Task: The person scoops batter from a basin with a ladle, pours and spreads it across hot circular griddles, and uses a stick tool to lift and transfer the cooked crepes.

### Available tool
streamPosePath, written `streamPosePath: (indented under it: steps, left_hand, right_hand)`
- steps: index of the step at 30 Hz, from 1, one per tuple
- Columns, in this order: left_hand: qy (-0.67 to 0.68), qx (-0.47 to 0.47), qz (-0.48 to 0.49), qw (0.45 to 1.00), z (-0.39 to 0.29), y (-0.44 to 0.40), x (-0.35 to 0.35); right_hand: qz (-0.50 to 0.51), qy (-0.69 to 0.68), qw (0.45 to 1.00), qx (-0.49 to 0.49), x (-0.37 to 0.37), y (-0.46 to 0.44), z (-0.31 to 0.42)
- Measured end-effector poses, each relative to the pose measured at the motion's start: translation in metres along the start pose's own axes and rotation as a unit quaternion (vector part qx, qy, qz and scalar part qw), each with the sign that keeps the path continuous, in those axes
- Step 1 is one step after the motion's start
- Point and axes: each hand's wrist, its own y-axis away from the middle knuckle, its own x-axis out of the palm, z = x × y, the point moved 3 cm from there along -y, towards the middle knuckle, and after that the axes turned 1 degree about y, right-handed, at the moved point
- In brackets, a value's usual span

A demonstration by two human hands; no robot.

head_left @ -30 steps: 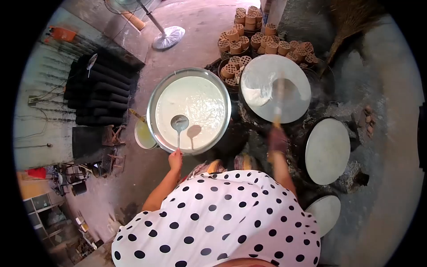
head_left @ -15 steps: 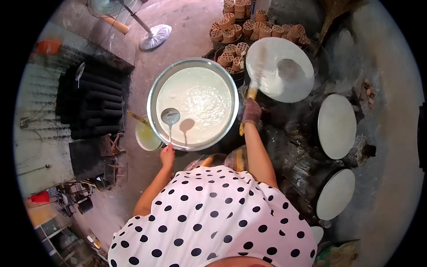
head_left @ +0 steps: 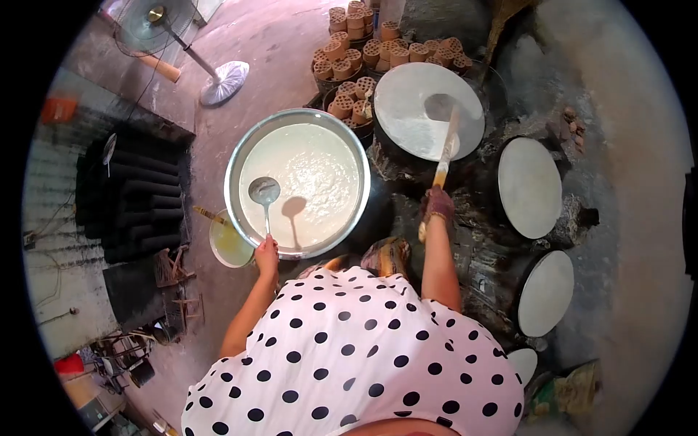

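My left hand (head_left: 267,256) is closed round the handle of a metal ladle (head_left: 265,190). The ladle's bowl hangs over a wide metal basin (head_left: 233,211) of white batter (head_left: 309,174) and casts a shadow there. In a dark reddish glove, my right hand (head_left: 436,204) grips a long flat wooden spatula (head_left: 446,149). The blade lies across the near right part of a round griddle (head_left: 400,102) coated in white, its tip by a bare greyish patch (head_left: 439,107). Whether the blade presses on the coating I cannot tell.
Perforated clay-coloured briquettes (head_left: 342,65) stand piled behind the griddle. More round white-topped griddles (head_left: 531,187) line the right. A pale bucket (head_left: 231,243) with yellowish liquid and a stick is left of the basin. Black briquette stacks (head_left: 134,196) and a fan (head_left: 156,25) are further left.
The spatula has swung from the griddle's left side to its right, and my right hand has moved right with it. My left hand still holds the ladle above the basin.
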Motion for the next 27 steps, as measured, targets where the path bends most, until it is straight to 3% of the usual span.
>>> streamPosePath:
  steps: [2,4,6,7,9,10,12,14,16,17,18,20,22,23,24,25,27]
  left_hand:
    - [0.014,0.017,0.019,1.0,0.005,-0.009,0.011]
    - [0.021,0.033,0.037,0.999,0.0,-0.007,0.017]
    - [0.005,0.013,0.045,0.999,-0.022,0.005,0.031]
    - [0.01,0.02,0.043,0.999,-0.029,0.009,0.037]
    - [0.006,0.027,0.044,0.999,-0.039,0.012,0.043]
    - [0.006,0.033,0.047,0.998,-0.042,0.013,0.049]
    - [0.007,0.034,0.053,0.998,-0.046,0.012,0.064]
    - [0.007,0.032,0.056,0.998,-0.05,0.015,0.078]
    - [0.025,0.032,0.062,0.997,-0.059,0.023,0.097]
    - [0.019,0.024,0.062,0.998,-0.065,0.029,0.106]
    - [0.014,0.025,0.061,0.998,-0.071,0.036,0.113]
    - [0.026,0.03,0.071,0.997,-0.084,0.043,0.129]
    - [0.015,0.052,0.077,0.996,-0.089,0.045,0.139]
    - [0.014,0.054,0.078,0.995,-0.092,0.049,0.144]
    - [0.015,0.06,0.083,0.995,-0.096,0.05,0.153]
    - [0.015,0.062,0.089,0.994,-0.1,0.052,0.164]
    - [0.031,0.051,0.09,0.994,-0.104,0.059,0.18]
  right_hand:
    - [0.09,-0.092,0.991,0.037,0.038,0.024,0.012]
    - [0.135,0.026,0.987,0.083,0.057,0.044,0.012]
    - [0.085,0.049,0.994,0.046,0.031,0.038,0.001]
    - [0.066,0.1,0.973,-0.198,0.007,-0.01,-0.024]
    - [0.041,0.119,0.971,-0.205,-0.033,-0.028,-0.021]
    - [0.039,0.081,0.996,0.027,-0.056,-0.005,0.009]
    - [0.028,0.079,0.996,0.021,-0.075,-0.002,0.046]
    - [0.024,0.023,0.999,-0.019,-0.062,-0.047,0.035]
    - [0.099,0.096,0.99,-0.001,-0.034,-0.03,0.043]
    - [0.127,0.304,0.93,-0.161,-0.025,-0.048,0.022]
    - [0.147,0.49,0.801,-0.311,-0.014,-0.065,-0.005]
    - [0.171,0.324,0.913,-0.177,-0.055,-0.057,-0.009]
    - [0.099,0.526,0.721,-0.439,-0.098,-0.087,-0.004]
    - [0.113,0.421,0.848,-0.302,-0.116,-0.102,0.003]
    - [0.129,0.284,0.938,-0.152,-0.125,-0.091,0.038]
    - [0.094,0.126,0.988,-0.007,-0.134,-0.073,0.076]
    - [0.116,0.087,0.989,-0.002,-0.119,-0.067,0.101]
